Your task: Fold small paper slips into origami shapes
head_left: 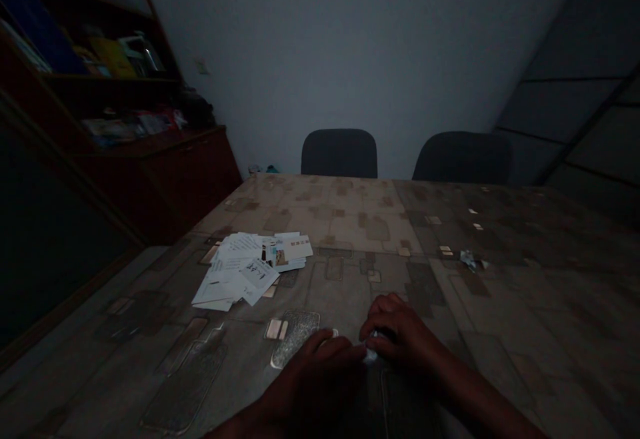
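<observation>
My left hand (325, 372) and my right hand (397, 329) meet low in the view, above the near part of the table. Between their fingertips is a small, pale, crumpled piece (371, 354), perhaps plastic wrap or paper; most of it is hidden by the fingers. The right fingers curl round it, while the left fingertips press against it from the other side. Beyond my left hand lies a loose pile of white cards and printed papers (235, 266), overlapping at several angles.
A patterned cloth covers the table (360, 226). A small crumpled shiny scrap (469, 260) lies at the right. Two dark chairs (340, 152) stand at the far edge, before a pale wall. A shelf cabinet (165, 159) holding assorted items is at the left. The room is dim.
</observation>
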`<state>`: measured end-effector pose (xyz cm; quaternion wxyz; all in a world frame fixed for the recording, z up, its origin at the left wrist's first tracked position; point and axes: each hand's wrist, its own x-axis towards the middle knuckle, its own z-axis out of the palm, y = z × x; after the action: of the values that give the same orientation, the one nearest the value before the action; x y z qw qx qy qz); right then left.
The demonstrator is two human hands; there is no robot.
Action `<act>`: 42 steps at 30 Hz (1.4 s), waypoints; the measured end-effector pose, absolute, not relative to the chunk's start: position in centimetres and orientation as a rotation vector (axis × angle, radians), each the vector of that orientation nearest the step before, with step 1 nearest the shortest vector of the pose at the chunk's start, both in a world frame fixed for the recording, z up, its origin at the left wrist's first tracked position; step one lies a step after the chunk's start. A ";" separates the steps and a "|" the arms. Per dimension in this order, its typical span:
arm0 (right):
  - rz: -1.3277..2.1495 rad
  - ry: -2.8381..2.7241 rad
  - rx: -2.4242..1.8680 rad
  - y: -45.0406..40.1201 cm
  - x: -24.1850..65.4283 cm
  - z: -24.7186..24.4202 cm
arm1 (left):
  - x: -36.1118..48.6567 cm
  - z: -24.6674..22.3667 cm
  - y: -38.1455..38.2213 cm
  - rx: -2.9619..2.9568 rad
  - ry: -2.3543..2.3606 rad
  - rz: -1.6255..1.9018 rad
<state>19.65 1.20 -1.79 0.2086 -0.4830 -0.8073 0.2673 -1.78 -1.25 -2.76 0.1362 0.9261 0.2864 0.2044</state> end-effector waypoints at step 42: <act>0.741 -2.039 -1.620 1.4 19.3 -0.4 | -2.0 -4.9 -1.4 3.037 0.762 0.755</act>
<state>19.33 1.36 -0.42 0.2154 -0.5842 -0.7354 0.2674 -1.98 -1.38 -4.92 -0.0398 0.9422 0.2365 0.2341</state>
